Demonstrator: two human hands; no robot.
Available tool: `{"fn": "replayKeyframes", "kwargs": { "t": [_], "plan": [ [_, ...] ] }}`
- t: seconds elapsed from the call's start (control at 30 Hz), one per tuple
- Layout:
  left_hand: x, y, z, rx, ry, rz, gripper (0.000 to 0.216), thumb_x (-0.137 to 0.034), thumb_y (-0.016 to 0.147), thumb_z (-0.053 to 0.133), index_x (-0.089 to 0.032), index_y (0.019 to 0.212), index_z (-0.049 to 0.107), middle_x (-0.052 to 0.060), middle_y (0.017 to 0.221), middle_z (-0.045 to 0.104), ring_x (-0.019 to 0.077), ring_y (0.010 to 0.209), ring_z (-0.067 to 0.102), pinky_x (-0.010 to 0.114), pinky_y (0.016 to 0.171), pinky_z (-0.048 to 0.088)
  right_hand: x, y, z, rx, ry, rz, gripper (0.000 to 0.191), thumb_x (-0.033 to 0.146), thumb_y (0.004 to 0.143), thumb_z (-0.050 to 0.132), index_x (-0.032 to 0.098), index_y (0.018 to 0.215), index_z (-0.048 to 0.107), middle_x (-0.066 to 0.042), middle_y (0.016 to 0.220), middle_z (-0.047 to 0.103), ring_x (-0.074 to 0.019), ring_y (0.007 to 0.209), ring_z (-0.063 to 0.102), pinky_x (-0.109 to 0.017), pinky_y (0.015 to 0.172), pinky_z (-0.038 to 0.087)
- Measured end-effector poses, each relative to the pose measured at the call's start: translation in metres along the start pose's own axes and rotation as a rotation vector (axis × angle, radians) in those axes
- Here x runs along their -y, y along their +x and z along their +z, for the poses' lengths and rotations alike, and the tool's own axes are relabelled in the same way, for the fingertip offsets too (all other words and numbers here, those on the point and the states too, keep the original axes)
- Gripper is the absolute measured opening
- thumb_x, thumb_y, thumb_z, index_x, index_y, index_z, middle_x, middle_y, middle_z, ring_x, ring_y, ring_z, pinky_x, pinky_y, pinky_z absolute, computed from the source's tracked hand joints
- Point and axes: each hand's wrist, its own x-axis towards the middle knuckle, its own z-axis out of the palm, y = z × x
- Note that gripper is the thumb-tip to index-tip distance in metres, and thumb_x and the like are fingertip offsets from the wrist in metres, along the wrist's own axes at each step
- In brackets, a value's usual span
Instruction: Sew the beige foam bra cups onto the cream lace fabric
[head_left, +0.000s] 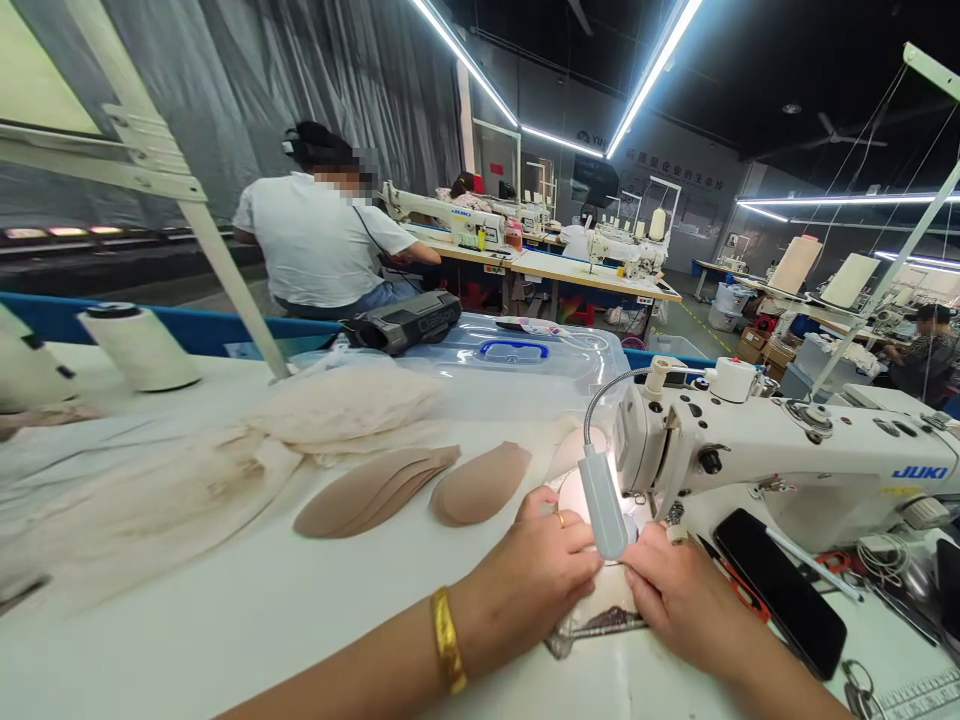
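Observation:
In the head view, my left hand, with a gold bracelet and a ring, has its fingers closed at the left edge of a pale fabric piece. My right hand pinches the same fabric from the right. The fabric lies under the head of a white sewing machine; a grey clip-on lamp lights it and hides the needle. Dark trim shows along the fabric's near end. Left of my hands lie two stacks of beige moulded bra cups, one fanned out and one neat.
On the left are sheer pale fabric and a thread cone. A clear lidded box stands behind the cups. On the right lie a phone and orange-handled scissors. A co-worker sits ahead.

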Motion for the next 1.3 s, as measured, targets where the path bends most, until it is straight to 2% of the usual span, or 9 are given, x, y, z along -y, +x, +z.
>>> {"fn": "replayKeyframes", "kwargs": {
  "t": [0.23, 0.37, 0.47, 0.6, 0.8, 1.0, 1.1, 1.2, 1.3],
  "plan": [
    [0.006, 0.009, -0.013, 0.063, 0.075, -0.085, 0.026, -0.003, 0.090, 0.052, -0.023, 0.086, 0.068, 0.002, 0.090, 0.071, 0.0246, 0.088, 0.064, 0.052, 0.099, 0.035, -0.004, 0.002, 0.005, -0.052, -0.007, 0.046, 0.016, 0.014, 0.100, 0.048, 0.023, 0.095, 0.061, -0.004, 0.093, 0.061, -0.0218, 0.083, 0.051, -0.032, 0.072, 0.034],
    [0.030, 0.009, -0.020, -0.065, 0.240, -0.385, 0.048, 0.001, 0.084, 0.047, -0.021, 0.116, 0.072, 0.015, 0.137, 0.068, 0.0343, 0.118, 0.061, 0.054, 0.100, 0.040, -0.003, 0.001, 0.003, -0.052, -0.011, 0.056, 0.014, 0.016, 0.100, 0.051, 0.023, 0.092, 0.059, -0.003, 0.092, 0.060, -0.0212, 0.081, 0.049, -0.031, 0.069, 0.032],
    [0.049, 0.008, -0.025, -0.017, 0.225, -0.513, 0.037, -0.005, 0.086, 0.049, -0.021, 0.106, 0.076, 0.014, 0.143, 0.068, 0.0371, 0.132, 0.058, 0.058, 0.102, 0.039, -0.003, 0.001, 0.004, -0.045, -0.026, 0.074, 0.013, 0.016, 0.100, 0.052, 0.023, 0.091, 0.058, -0.003, 0.091, 0.059, -0.0214, 0.081, 0.049, -0.031, 0.069, 0.032],
    [0.064, 0.006, -0.034, 0.031, 0.195, -0.497, 0.031, -0.013, 0.097, 0.045, -0.022, 0.082, 0.071, 0.006, 0.102, 0.082, 0.0281, 0.102, 0.073, 0.052, 0.092, 0.044, -0.003, 0.003, 0.007, -0.051, -0.039, 0.082, 0.012, 0.014, 0.097, 0.054, 0.024, 0.094, 0.059, -0.004, 0.094, 0.061, -0.0225, 0.085, 0.052, -0.032, 0.073, 0.035],
    [0.060, 0.006, -0.038, 0.082, 0.141, -0.365, 0.033, -0.006, 0.089, 0.046, -0.024, 0.100, 0.071, 0.007, 0.131, 0.078, 0.0273, 0.118, 0.072, 0.052, 0.103, 0.044, -0.003, 0.004, 0.011, -0.079, -0.047, 0.061, 0.012, 0.013, 0.097, 0.056, 0.024, 0.095, 0.061, -0.003, 0.092, 0.061, -0.0226, 0.086, 0.054, -0.032, 0.074, 0.038],
    [0.028, 0.004, -0.041, 0.245, 0.145, -0.281, 0.027, -0.003, 0.085, 0.043, -0.018, 0.081, 0.065, 0.009, 0.088, 0.074, 0.0304, 0.084, 0.072, 0.064, 0.103, 0.043, -0.002, 0.004, 0.009, -0.032, -0.046, 0.116, 0.012, 0.014, 0.099, 0.055, 0.024, 0.096, 0.062, -0.004, 0.094, 0.061, -0.0235, 0.088, 0.057, -0.032, 0.075, 0.041],
    [0.008, -0.004, -0.044, 0.302, -0.015, -0.269, 0.018, -0.005, 0.081, 0.051, -0.021, 0.085, 0.059, 0.003, 0.081, 0.070, 0.0254, 0.074, 0.068, 0.046, 0.086, 0.053, -0.002, 0.004, 0.007, -0.030, -0.021, 0.105, 0.015, 0.013, 0.099, 0.054, 0.024, 0.098, 0.064, -0.005, 0.096, 0.062, -0.0237, 0.090, 0.058, -0.032, 0.078, 0.042],
    [-0.005, -0.008, -0.039, 0.279, -0.198, -0.290, 0.024, -0.004, 0.075, 0.058, -0.023, 0.087, 0.053, -0.001, 0.082, 0.069, 0.0204, 0.071, 0.065, 0.029, 0.062, 0.047, -0.001, 0.005, 0.004, -0.037, -0.010, 0.083, 0.016, 0.012, 0.100, 0.054, 0.024, 0.099, 0.065, -0.005, 0.096, 0.064, -0.0230, 0.089, 0.058, -0.032, 0.078, 0.042],
    [-0.011, -0.006, -0.029, 0.157, -0.234, -0.189, 0.024, -0.002, 0.081, 0.055, -0.023, 0.092, 0.055, 0.002, 0.097, 0.070, 0.0203, 0.082, 0.065, 0.029, 0.071, 0.050, 0.001, 0.005, -0.001, -0.026, -0.045, 0.075, 0.017, 0.012, 0.098, 0.056, 0.023, 0.101, 0.067, -0.005, 0.095, 0.065, -0.0234, 0.089, 0.057, -0.032, 0.077, 0.040]
  ]
}}
